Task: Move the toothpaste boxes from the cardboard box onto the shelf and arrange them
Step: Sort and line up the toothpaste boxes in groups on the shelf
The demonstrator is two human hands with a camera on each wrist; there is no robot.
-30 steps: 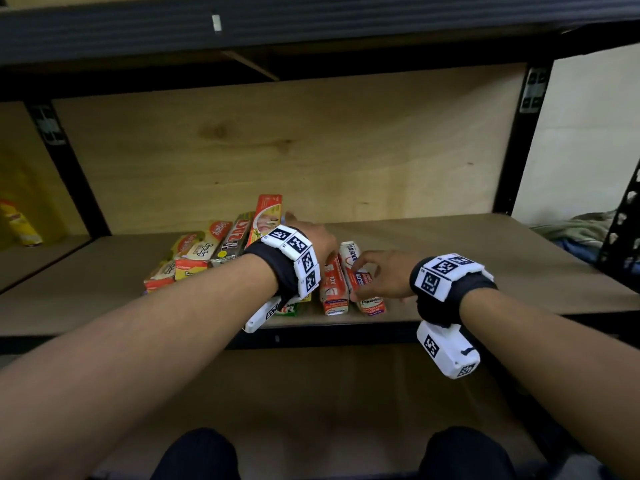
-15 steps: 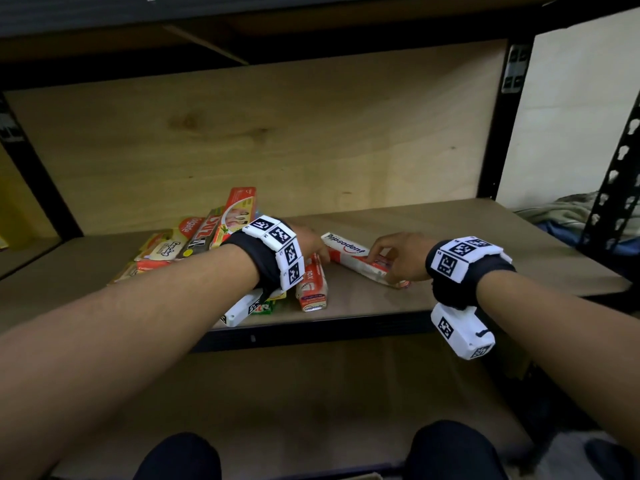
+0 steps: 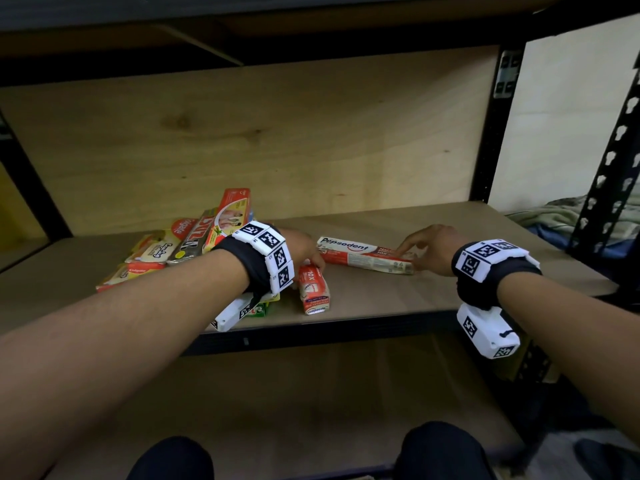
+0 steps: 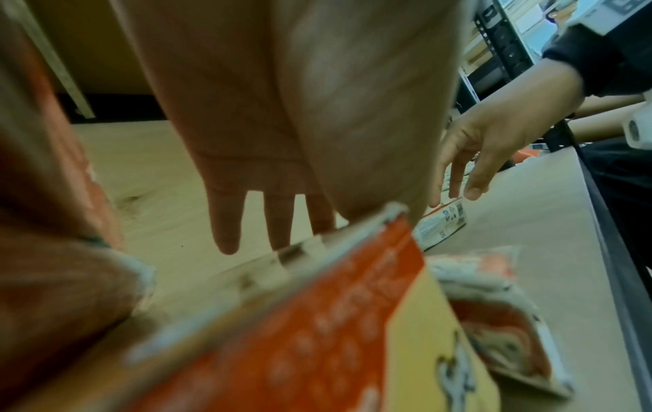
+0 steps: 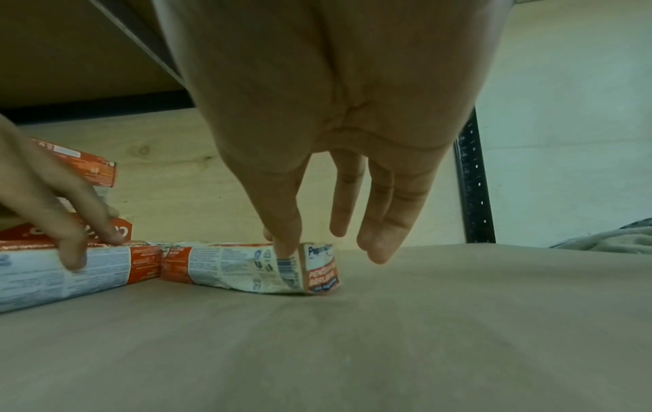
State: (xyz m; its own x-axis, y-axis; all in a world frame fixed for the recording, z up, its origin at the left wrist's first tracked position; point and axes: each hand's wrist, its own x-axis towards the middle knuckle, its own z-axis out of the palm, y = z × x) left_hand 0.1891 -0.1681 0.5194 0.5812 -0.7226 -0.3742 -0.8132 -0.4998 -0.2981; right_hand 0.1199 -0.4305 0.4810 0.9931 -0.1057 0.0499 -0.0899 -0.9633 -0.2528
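Right hand [image 3: 429,249] makes its grip with straight, loosely spread fingers: a fingertip [image 5: 286,245] presses down on the near end of the Pepsodent box [image 3: 365,255], nothing curled round it, and the other fingers hang clear just to the right of that end. Under this touch the box lies flat on the shelf [image 3: 450,292], running leftward from the fingers toward the other hand. Left hand [image 3: 300,244] lies palm down with its fingers straight, resting on the far end of a second red-and-white box [image 3: 313,289], which points back toward the shelf's front edge; the two boxes meet end to side just beside those fingertips. Further left of that hand, partly under its wrist, a loose heap of toothpaste boxes [image 3: 180,247] lies fanned and overlapping on the same shelf, one red box [image 3: 232,211] propped tilted on top.
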